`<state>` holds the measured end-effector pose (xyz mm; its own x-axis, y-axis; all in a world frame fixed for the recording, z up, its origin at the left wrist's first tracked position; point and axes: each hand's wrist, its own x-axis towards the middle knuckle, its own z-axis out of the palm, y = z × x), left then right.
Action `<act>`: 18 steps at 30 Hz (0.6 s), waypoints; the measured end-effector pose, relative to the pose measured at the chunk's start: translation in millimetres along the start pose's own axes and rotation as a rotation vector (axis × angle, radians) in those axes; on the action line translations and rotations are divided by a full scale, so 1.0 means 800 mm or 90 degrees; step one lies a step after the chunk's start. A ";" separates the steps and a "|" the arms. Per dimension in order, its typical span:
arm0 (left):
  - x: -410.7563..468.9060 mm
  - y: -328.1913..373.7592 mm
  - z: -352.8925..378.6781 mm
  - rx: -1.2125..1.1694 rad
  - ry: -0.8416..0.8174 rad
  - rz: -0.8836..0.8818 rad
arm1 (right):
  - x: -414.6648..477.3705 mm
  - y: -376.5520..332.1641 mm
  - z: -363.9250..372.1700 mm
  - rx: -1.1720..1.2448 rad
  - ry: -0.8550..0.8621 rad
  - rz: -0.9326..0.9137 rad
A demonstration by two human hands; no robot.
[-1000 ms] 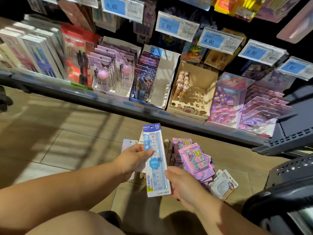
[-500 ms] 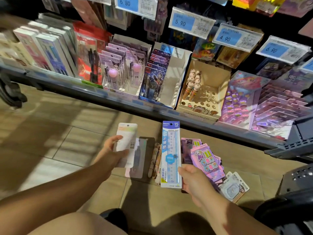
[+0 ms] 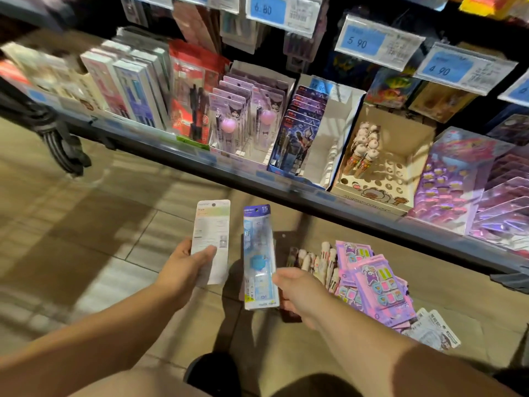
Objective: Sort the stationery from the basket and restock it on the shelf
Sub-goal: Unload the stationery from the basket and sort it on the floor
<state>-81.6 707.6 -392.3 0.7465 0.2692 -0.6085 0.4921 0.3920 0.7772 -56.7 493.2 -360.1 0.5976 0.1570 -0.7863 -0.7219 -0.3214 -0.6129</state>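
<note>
At the far left a dark ribbed object (image 3: 61,144) was blurred, and what it was could not be told. On the shelf (image 3: 183,152) the white and blue boxes (image 3: 134,93) were smeared, their print unreadable. Lower down, the left hand (image 3: 183,270) gripped a white card pack (image 3: 213,233) by its lower end, thumb laid across the front; the pack's grey print was too fine to read. Just beside it the right hand (image 3: 300,290) pinched the lower edge of an upright blue ruler pack (image 3: 259,253), with its fingers hidden behind the card. That pack showed "15" at its top corner, and the rest of its lettering was illegible. To the right, on the floor (image 3: 94,224), lay a row of pens (image 3: 317,262) touching a heap of pink sticker packs (image 3: 378,287). The right wrist covered the near edge of the pens. Above the shelf, one price tag (image 3: 283,10) read 6.80, the next price tag (image 3: 375,41) read 5.90 and a third price tag (image 3: 463,70) read 4.90. One more was cut off by the right edge.
</note>
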 end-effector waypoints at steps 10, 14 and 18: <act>0.008 0.007 -0.015 0.024 -0.025 -0.008 | -0.008 -0.003 0.030 -0.188 -0.114 0.098; -0.011 0.000 0.016 0.048 -0.103 -0.085 | -0.008 -0.001 0.026 -0.085 -0.116 0.070; -0.031 -0.018 0.045 -0.008 -0.197 -0.177 | -0.007 -0.008 0.019 0.032 -0.063 0.052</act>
<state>-91.1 664.0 -382.5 0.6867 -0.1252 -0.7161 0.6896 0.4238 0.5872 -61.0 508.1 -352.8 0.5003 0.2243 -0.8363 -0.7850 -0.2901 -0.5475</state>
